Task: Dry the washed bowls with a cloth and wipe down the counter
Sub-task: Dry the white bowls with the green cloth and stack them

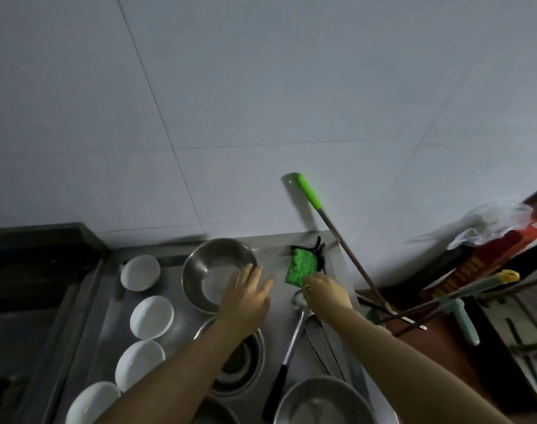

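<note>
Cloth (301, 266), far right, pinched by the right hand (326, 293); left hand (247, 296) open, empty. Next, lift it to a bowl (218, 274).

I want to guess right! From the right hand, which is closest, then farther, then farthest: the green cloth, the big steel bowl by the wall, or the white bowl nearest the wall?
From the right hand:
1. Green cloth, at its fingers.
2. Steel bowl, to the left.
3. White bowl, far left.
</note>
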Tool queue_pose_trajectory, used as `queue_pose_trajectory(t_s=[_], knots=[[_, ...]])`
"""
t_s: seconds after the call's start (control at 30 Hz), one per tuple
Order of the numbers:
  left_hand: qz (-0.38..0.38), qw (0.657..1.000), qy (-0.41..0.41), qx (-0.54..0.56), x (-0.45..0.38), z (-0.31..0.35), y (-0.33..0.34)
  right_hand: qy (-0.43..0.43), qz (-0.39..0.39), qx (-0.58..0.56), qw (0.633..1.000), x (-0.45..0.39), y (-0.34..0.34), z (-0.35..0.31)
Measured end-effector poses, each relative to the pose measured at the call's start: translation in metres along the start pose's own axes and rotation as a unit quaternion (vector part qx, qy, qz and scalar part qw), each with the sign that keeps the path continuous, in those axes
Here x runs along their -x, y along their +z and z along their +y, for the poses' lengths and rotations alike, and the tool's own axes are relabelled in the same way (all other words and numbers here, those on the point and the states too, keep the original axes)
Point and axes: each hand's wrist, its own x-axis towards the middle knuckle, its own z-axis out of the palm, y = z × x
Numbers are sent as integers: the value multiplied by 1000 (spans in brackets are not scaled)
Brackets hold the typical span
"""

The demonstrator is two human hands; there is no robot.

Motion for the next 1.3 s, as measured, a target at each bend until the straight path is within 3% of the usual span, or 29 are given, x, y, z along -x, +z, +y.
queue_pose_trajectory(t_s=[0.13, 0.43, 0.6, 0.7, 0.93, 1.13, 1.3], knots=[[10, 1000, -10, -17, -13, -6, 32, 1, -33, 17, 999, -42, 34, 7], [110, 994, -10, -5, -30, -22, 85, 27, -85, 81, 993, -112, 104, 17], [179, 984, 21, -4, -30, -29, 93, 3, -50, 133, 990, -125, 127, 28], [197, 980, 25, 7, -30, -27, 91, 4, -22, 91, 996, -128, 125, 34], [183, 981, 22, 54, -36, -19, 62, 38, 69, -135, 988, -107, 62, 38], [97, 976, -18, 195, -22, 9, -11, -54, 20, -235, 970, -45, -16, 9], [64, 933, -28, 354, 27, 21, -42, -110, -62, -279, 952, 17, -51, -33]])
